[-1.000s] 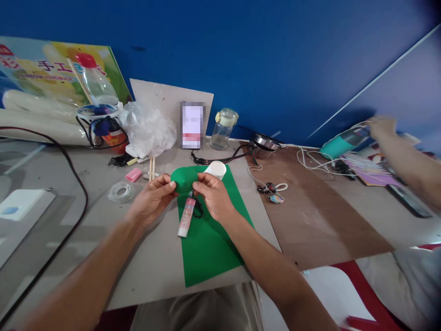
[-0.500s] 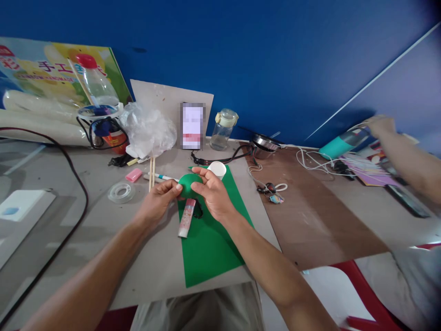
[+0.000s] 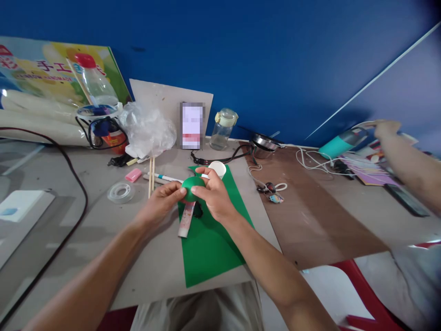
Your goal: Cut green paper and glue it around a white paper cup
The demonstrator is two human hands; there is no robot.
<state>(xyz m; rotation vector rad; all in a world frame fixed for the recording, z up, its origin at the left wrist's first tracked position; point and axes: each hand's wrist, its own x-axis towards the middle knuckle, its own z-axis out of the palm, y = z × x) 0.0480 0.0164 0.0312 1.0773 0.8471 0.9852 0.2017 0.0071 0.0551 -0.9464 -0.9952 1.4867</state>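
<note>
A round green piece (image 3: 193, 189) is held between both hands above the table. My left hand (image 3: 165, 198) pinches its left edge, thumb on top. My right hand (image 3: 214, 195) grips its right side with the thumb on its face. Beneath lies a green sheet (image 3: 213, 257), bearing a pink and white tube (image 3: 186, 221) and a small black item (image 3: 197, 210) partly hidden by the hands. A white round lid or cup (image 3: 217, 169) sits just behind my right fingers.
A tape roll (image 3: 120, 192), pink cap (image 3: 133, 175) and wooden sticks (image 3: 151, 177) lie left. Behind stand a phone (image 3: 192, 125) and glass jar (image 3: 223, 128). At the right, another person's hand (image 3: 387, 128) touches a teal bottle (image 3: 339, 146).
Both hands have shifted slightly with the green piece, which has moved a little right and now looks more tilted. It covers more of the tube's top.
</note>
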